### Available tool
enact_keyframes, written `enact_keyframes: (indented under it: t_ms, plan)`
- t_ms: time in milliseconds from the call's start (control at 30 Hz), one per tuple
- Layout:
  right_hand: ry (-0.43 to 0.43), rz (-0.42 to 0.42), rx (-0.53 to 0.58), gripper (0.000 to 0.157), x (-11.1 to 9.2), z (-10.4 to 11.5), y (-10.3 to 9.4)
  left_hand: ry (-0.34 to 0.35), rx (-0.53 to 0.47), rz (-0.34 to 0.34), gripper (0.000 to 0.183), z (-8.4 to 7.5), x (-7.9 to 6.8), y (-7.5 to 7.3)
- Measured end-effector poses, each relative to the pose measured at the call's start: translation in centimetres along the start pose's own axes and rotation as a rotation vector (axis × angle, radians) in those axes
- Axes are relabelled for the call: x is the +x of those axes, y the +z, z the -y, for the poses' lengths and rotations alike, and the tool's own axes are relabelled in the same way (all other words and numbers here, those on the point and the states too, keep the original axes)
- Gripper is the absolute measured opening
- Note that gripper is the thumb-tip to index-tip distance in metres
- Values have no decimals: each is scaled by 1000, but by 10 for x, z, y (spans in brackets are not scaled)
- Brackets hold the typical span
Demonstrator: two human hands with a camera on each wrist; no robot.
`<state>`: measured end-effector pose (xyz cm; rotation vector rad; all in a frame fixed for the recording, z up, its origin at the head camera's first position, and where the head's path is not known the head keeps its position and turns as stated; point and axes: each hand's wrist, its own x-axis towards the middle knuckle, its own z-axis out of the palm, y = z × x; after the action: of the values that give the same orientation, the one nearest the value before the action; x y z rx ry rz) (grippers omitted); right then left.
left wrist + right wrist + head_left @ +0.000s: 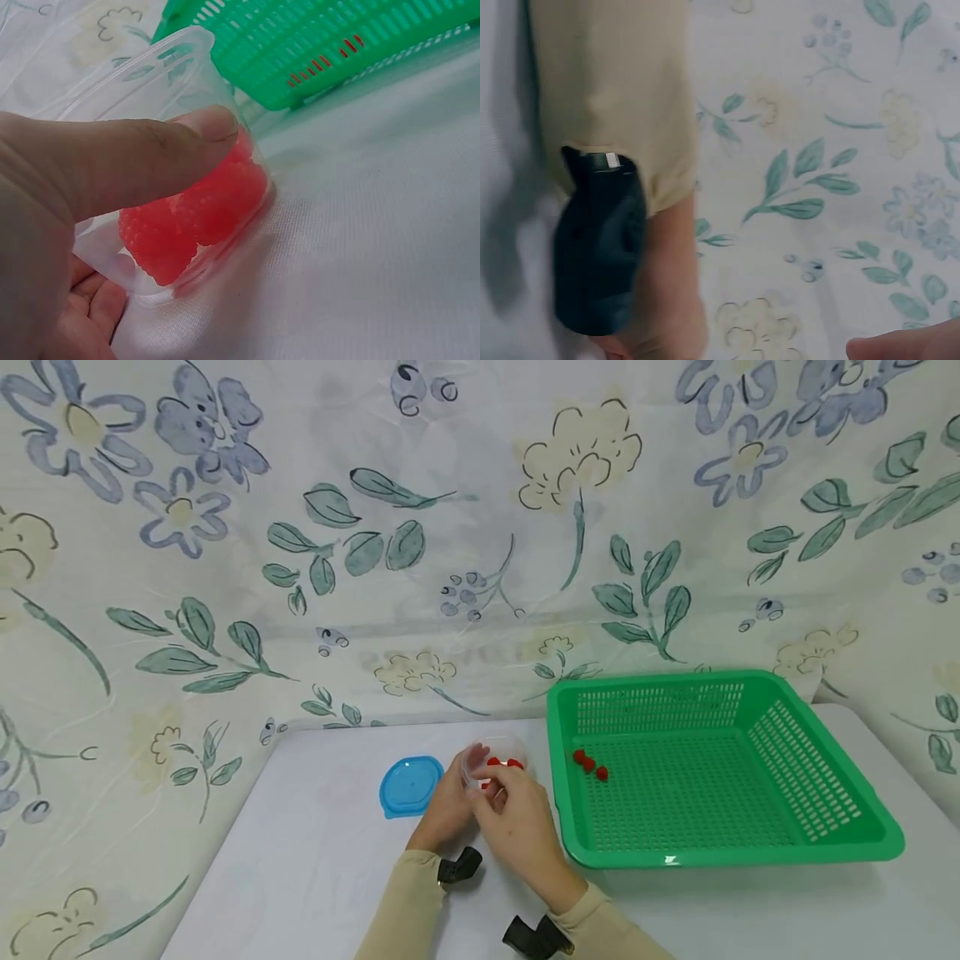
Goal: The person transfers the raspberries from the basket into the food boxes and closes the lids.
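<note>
Left hand (448, 806) grips clear cup (506, 747) of red berries (223, 199)

The left grip is closed around the cup, its thumb lying across the transparent wall, with at least 2 bumpy berries inside near the base. The right hand (513, 822) has bent fingers at the cup's mouth; whether that grip pinches a berry, I cannot tell. The cup is at the far part of the white counter (315, 835), between a blue lid (411, 786) and a green basket (697, 802). The lid lies flat, just beside the left hand. In the basket, near its left wall, lie 3 loose berries (588, 765), close together. Both arms wear beige sleeves (401, 906) and black wrist devices (459, 866). Floral cloth (480, 527) hangs behind.
</note>
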<state>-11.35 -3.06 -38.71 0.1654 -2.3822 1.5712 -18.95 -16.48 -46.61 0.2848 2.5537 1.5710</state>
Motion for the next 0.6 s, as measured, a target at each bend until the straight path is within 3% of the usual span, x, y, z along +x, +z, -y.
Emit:
enact_keyframes:
  t_ms: [200, 400, 600]
  plan:
    - [37, 28, 52, 14, 0, 14, -14, 2, 1, 2, 75, 0, 0, -1]
    - [27, 35, 140, 13, 4, 16, -29, -25, -26, 20, 87, 0, 1, 0]
    - [37, 16, 103, 14, 10, 14, -48, -59, -28, 7, 92, -2, 0, 2]
